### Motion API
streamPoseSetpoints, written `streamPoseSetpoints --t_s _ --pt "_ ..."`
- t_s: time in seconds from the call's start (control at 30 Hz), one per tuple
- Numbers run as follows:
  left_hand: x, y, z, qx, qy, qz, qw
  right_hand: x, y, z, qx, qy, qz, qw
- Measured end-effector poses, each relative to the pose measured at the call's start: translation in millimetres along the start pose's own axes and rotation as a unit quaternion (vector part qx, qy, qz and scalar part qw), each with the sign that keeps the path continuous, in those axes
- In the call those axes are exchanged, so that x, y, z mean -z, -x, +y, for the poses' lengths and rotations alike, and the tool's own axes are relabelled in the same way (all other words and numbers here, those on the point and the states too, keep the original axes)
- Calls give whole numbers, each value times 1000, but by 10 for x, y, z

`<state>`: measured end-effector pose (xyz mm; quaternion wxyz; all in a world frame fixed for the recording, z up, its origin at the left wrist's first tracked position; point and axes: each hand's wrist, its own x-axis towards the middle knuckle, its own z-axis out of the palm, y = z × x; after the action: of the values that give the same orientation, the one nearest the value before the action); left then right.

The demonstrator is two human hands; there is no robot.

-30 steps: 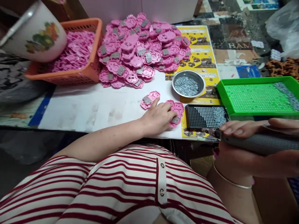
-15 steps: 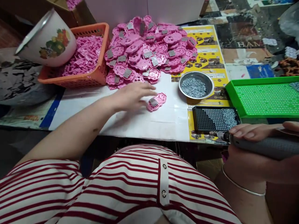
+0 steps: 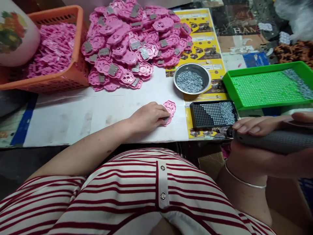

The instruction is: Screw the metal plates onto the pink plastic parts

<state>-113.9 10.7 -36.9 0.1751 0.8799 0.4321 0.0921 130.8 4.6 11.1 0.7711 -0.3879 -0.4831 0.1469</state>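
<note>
Flat on the white board lies a single pink plastic casing (image 3: pixel 171 108), its lower left part covered by fingers. My left hand (image 3: pixel 152 117) has its fingers closed on that edge, over the grey metal plate. Wrapped in my right hand (image 3: pixel 254 140) is a grey electric screwdriver (image 3: pixel 276 139), its tip pointing left. The tip is close to the front edge of a black perforated tray (image 3: pixel 207 114), which has small screws (image 3: pixel 228 112) gathered at its right end. Behind that tray stands a round metal bowl (image 3: pixel 192 78) of screws.
A heap of pink casings (image 3: pixel 129 42) lies at the back. On the left, an orange basket (image 3: pixel 81 42) holds small pink parts, with a white fruit-patterned pot (image 3: pixel 17 36) resting on it. A green perforated tray (image 3: pixel 264 88) sits at the right.
My left hand has come down onto the single casing and closed on its edge; the casing is turned more upright. The view has shifted, and my right hand still holds the screwdriver.
</note>
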Motion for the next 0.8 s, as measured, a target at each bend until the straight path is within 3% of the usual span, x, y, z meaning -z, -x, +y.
streamPoseSetpoints --t_s 0.1,0.3,0.53,0.8 --pt "-78 -77 225 -12 32 -14 999 -29 -70 83 81 -161 -77 981" --pt "-202 -126 357 8 35 55 998 -254 -158 368 111 -128 -89 981" --pt "-268 -95 374 39 28 77 996 -413 -104 563 18 -95 -108 989" --pt "-276 -93 371 26 36 84 995 -452 -121 749 -10 -87 -80 993"
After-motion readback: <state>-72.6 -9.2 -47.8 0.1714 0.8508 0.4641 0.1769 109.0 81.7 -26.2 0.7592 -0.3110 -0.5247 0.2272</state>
